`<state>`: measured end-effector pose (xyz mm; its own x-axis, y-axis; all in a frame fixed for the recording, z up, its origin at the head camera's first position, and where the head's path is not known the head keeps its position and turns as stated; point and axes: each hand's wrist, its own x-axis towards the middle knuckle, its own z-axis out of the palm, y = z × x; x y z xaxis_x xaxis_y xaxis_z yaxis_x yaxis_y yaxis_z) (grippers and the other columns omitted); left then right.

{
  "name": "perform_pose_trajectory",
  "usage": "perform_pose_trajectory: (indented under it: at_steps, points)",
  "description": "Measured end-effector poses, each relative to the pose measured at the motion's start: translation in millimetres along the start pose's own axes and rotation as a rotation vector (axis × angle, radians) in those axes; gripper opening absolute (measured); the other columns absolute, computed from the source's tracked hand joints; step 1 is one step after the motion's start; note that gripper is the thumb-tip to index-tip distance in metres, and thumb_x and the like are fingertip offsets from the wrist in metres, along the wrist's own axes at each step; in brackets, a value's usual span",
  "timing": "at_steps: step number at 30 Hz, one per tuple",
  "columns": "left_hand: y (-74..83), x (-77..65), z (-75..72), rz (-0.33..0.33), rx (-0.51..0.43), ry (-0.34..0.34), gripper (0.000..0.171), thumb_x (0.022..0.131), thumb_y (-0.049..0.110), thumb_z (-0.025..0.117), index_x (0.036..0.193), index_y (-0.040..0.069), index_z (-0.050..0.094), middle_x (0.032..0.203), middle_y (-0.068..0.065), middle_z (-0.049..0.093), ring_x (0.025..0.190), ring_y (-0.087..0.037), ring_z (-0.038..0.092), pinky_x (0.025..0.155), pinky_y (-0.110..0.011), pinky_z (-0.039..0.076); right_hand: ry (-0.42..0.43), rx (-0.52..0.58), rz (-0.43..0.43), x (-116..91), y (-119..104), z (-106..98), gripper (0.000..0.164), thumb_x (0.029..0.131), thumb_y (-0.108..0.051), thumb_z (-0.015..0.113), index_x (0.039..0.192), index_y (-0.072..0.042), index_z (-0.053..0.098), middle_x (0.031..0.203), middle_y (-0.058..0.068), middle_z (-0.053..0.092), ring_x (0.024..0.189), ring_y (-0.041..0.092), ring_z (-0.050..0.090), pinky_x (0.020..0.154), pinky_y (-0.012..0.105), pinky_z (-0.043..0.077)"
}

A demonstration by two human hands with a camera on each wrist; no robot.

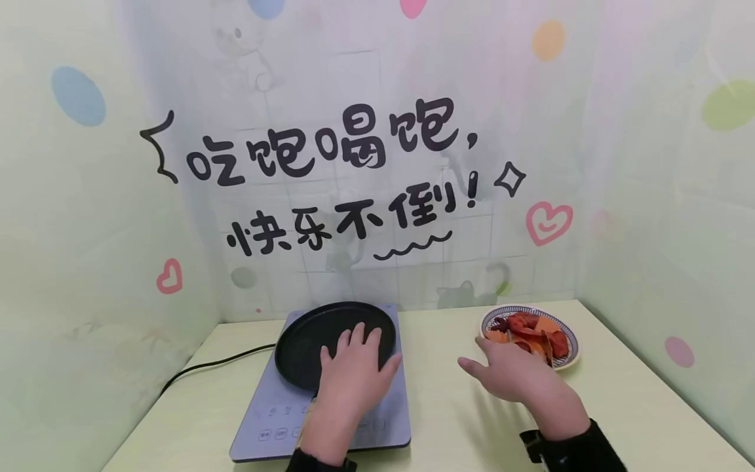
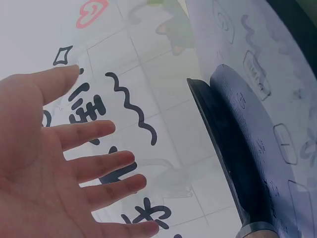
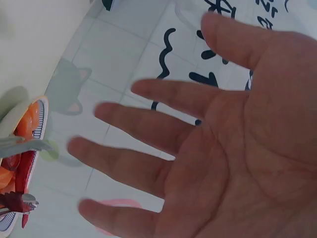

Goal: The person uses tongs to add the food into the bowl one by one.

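Observation:
My left hand (image 1: 354,377) is held over the near right part of a round black flat pan (image 1: 307,334), fingers spread. In the left wrist view that hand (image 2: 74,163) shows a bare palm and straight fingers, apart from the pan (image 2: 233,148). On the right, my right hand (image 1: 519,373) hovers beside the near left side of a patterned plate (image 1: 573,360) with red and orange food pieces (image 1: 531,324). Its fingers (image 3: 133,119) are extended, with nothing held, in the right wrist view. A greyish utensil-like piece (image 3: 25,147) lies across the food; its kind is unclear.
The pan sits on a lilac induction cooker (image 1: 259,413) with touch keys at its front. A black cord (image 1: 218,362) runs from it to the left. The pale table (image 1: 442,406) meets a printed backdrop (image 1: 354,282) at the back and both sides.

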<state>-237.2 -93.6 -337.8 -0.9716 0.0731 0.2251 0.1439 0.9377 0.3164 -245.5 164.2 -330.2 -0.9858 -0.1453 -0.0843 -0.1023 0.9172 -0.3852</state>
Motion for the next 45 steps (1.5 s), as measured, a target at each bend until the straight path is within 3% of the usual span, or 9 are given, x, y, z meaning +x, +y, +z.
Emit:
perform_pose_trajectory:
  at_steps: [3,8,12,15,19,26,30,38,45]
  points:
    - [-0.3,-0.4,-1.3,-0.005,0.004,-0.007,0.061,0.103,0.05,0.065,0.151,0.013,0.058,0.163,-0.021,0.047,0.152,-0.045,0.042,0.117,-0.079,0.028,-0.057,0.01,-0.012,0,9,-4,0.083,0.103,-0.06,0.059,0.157,0.001,0.046,0.157,0.029,0.052,0.145,0.054,0.047,0.114,0.072,0.037]
    - [-1.5,0.5,-4.5,-0.016,0.007,-0.025,0.06,0.104,0.049,0.065,0.15,0.012,0.058,0.159,-0.019,0.052,0.149,-0.044,0.047,0.116,-0.077,0.031,-0.032,-0.034,0.044,-2,19,-10,0.084,0.102,-0.065,0.058,0.155,-0.001,0.05,0.155,0.029,0.054,0.145,0.058,0.045,0.11,0.088,0.02]
    - [-3.2,-1.4,-8.7,-0.024,0.013,-0.034,0.06,0.104,0.05,0.064,0.15,0.012,0.059,0.156,-0.017,0.057,0.145,-0.043,0.051,0.114,-0.076,0.033,0.02,-0.044,0.099,-4,27,-9,0.085,0.102,-0.064,0.058,0.155,0.002,0.049,0.154,0.03,0.054,0.145,0.06,0.044,0.108,0.092,0.015]
    - [-8.6,-4.6,-12.2,-0.029,0.047,-0.044,0.06,0.103,0.05,0.065,0.149,0.012,0.06,0.153,-0.016,0.059,0.142,-0.042,0.055,0.111,-0.075,0.037,0.052,-0.047,0.111,-4,33,-5,0.082,0.103,-0.058,0.06,0.154,0.005,0.048,0.151,0.031,0.056,0.141,0.057,0.05,0.108,0.083,0.033]
    - [-23.6,-10.3,-15.8,-0.042,0.11,-0.071,0.059,0.102,0.05,0.067,0.147,0.012,0.062,0.148,-0.017,0.063,0.136,-0.043,0.059,0.103,-0.074,0.044,0.073,-0.073,0.147,-6,42,4,0.077,0.102,-0.056,0.063,0.148,0.004,0.055,0.147,0.038,0.055,0.134,0.061,0.053,0.096,0.076,0.047]
    - [-41.2,-27.2,-17.5,-0.12,0.126,-0.219,0.06,0.099,0.047,0.072,0.144,0.009,0.062,0.145,-0.023,0.059,0.134,-0.046,0.056,0.101,-0.073,0.046,0.036,-0.058,0.235,-12,57,17,0.076,0.097,-0.056,0.071,0.145,0.002,0.058,0.147,0.05,0.037,0.136,0.071,0.037,0.092,0.077,0.049]
    - [-45.7,-37.3,-15.1,-0.137,0.11,-0.272,0.063,0.097,0.048,0.074,0.143,0.007,0.062,0.144,-0.025,0.057,0.133,-0.046,0.055,0.1,-0.074,0.047,0.024,-0.041,0.253,-15,63,19,0.078,0.095,-0.052,0.075,0.142,0.008,0.058,0.143,0.052,0.037,0.126,0.066,0.044,0.085,0.071,0.054]
    - [-56.8,-49.5,-7.8,-0.188,0.058,-0.306,0.07,0.096,0.046,0.076,0.142,-0.003,0.06,0.143,-0.034,0.055,0.129,-0.056,0.055,0.104,-0.069,0.047,-0.002,-0.019,0.317,-17,78,20,0.08,0.093,-0.05,0.078,0.134,0.016,0.058,0.13,0.049,0.043,0.111,0.058,0.053,0.087,0.067,0.053]
    - [-73.9,-56.1,2.8,-0.232,-0.034,-0.359,0.079,0.092,0.034,0.082,0.149,-0.01,0.049,0.14,-0.043,0.051,0.118,-0.052,0.063,0.1,-0.068,0.051,-0.048,0.019,0.308,-17,83,22,0.084,0.093,-0.043,0.081,0.135,0.022,0.048,0.113,0.036,0.056,0.089,0.034,0.063,0.078,0.052,0.057]
